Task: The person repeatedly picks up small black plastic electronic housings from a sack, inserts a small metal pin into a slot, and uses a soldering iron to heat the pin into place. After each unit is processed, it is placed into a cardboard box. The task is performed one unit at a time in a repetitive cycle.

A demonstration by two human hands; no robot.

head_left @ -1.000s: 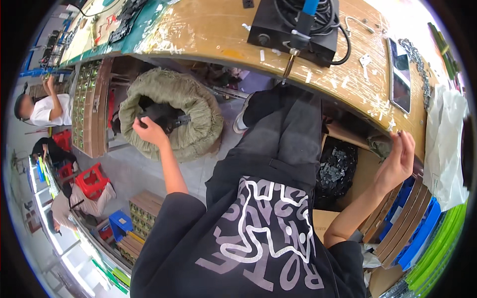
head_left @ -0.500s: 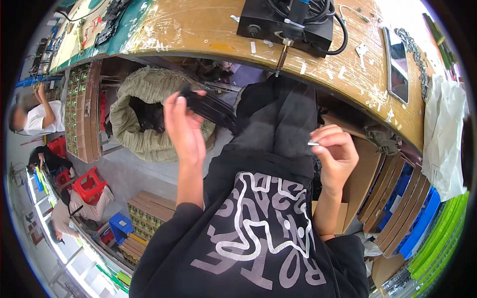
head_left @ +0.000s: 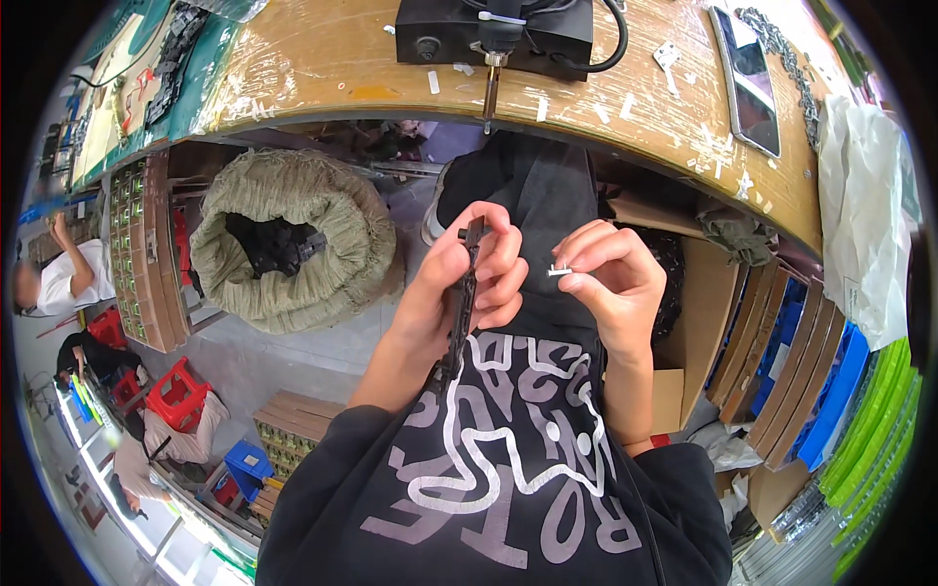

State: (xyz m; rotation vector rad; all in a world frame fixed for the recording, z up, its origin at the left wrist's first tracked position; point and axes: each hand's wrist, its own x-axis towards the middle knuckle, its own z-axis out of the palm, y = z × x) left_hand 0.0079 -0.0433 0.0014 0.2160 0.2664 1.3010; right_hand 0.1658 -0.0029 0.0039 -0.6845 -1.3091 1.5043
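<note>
My left hand (head_left: 495,278) is wrapped round a long, thin black plastic part (head_left: 461,317), upright and seen nearly edge-on in front of my chest. Its lower end hangs beside my wrist, against the black shirt. To its right, my right hand (head_left: 625,283) pinches a small silvery metal piece (head_left: 559,272) with short prongs between thumb and fingertips. A short gap separates the metal piece from the black part. What the metal piece is exactly, I cannot tell.
A workbench (head_left: 342,68) spans the far side, with a black box (head_left: 430,39), a tool with a metal tip (head_left: 491,98) over its edge and a phone (head_left: 750,88). Below sits a cloth sack (head_left: 313,278) of black parts. Cardboard (head_left: 713,322) stands right; people are far left.
My left hand has come right and toward me, turning the black part from slanted to upright. My right hand has moved left with the metal piece. The view has shifted slightly.
</note>
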